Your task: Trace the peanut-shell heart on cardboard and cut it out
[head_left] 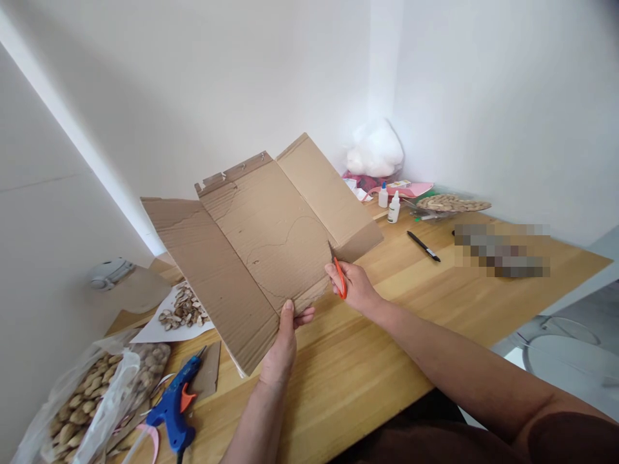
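Over the wooden worktop the left hand pinches the near edge of a tilted cardboard sheet, while the right hand, fingers closed around orange scissors, meets its right edge.

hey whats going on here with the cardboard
A person holds a flattened cardboard box up over a wooden table. The left hand grips its lower edge, while the right hand works orange-handled scissors into the right side, near a pencilled curve. On the table lie a blue glue gun, a bag of nut shells, a black pen and two glue bottles.
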`<state>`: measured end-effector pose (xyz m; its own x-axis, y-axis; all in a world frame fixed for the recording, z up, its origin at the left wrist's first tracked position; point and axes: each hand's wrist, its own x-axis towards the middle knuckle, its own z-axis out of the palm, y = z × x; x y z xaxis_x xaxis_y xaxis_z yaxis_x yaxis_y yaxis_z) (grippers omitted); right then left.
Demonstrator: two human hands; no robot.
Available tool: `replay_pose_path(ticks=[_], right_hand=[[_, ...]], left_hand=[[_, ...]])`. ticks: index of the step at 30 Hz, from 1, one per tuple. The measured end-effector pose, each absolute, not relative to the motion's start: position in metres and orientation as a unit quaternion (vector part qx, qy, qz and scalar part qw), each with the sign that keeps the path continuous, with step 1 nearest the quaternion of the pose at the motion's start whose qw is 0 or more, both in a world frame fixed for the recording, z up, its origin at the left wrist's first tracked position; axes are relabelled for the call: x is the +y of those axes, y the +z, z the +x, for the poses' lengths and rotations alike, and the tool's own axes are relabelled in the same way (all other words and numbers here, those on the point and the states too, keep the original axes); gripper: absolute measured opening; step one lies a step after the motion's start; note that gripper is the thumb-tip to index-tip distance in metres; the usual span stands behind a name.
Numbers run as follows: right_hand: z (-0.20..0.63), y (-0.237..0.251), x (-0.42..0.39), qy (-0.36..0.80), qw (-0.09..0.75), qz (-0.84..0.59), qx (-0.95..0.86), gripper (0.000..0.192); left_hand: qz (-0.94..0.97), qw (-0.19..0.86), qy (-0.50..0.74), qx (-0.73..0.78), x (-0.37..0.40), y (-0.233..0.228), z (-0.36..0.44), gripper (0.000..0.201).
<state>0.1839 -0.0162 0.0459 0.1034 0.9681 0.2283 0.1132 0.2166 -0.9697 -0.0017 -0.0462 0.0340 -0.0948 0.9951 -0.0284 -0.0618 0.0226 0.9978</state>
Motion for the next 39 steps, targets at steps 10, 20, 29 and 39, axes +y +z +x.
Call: replay_pose_path(ticks=[10,20,29,39], right_hand=[[0.185,0.052,-0.016,0.416,0.553,-0.454,-0.562,0.057],[0.195,0.057,-0.014,0.476,0.506,-0.46,-0.552,0.068],[0.198,0.066,-0.018,0.412,0.499,-0.511,-0.566,0.066],[0.193,0.06,-0.018,0.406,0.52,-0.51,-0.552,0.061]], left_hand=[[0.455,0.487,0.552,0.501,-0.043,0.034,-0.003,0.047],[0.482,0.474,0.535,0.506,-0.041,0.031,-0.003,0.044],[0.486,0.484,0.528,0.5,-0.044,0.033,-0.004,0.044],[0.5,0.48,0.511,0.507,-0.043,0.033,-0.008,0.043]])
